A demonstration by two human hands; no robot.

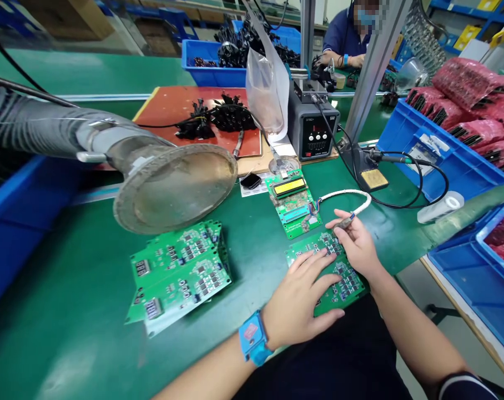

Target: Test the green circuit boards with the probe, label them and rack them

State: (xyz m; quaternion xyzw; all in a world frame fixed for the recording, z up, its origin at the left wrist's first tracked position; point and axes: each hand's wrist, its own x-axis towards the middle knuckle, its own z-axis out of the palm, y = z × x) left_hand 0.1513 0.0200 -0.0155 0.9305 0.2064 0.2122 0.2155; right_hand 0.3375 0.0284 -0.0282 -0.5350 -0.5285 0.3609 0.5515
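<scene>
My left hand (306,294) lies spread over a green circuit board (352,283) at the table's front edge, with a blue wrist strap (252,338) on its wrist. Pinched in my right hand (358,247) is a cable connector (344,222), held over the board's upper right part. A white sleeved cable (356,193) loops from it to a green tester board (291,203) with a yellow display, just behind. My fingers hide part of the circuit board and the connector's tip. Left of my hands sits a stack of similar circuit boards (181,272).
A fume extractor hood (177,189) hangs over the left side. Behind stand a soldering station (314,133), an iron holder (371,172) and a blue bin of black cables (210,75). Blue crates (422,150) with pink-wrapped packs are at right. A co-worker (347,39) sits across.
</scene>
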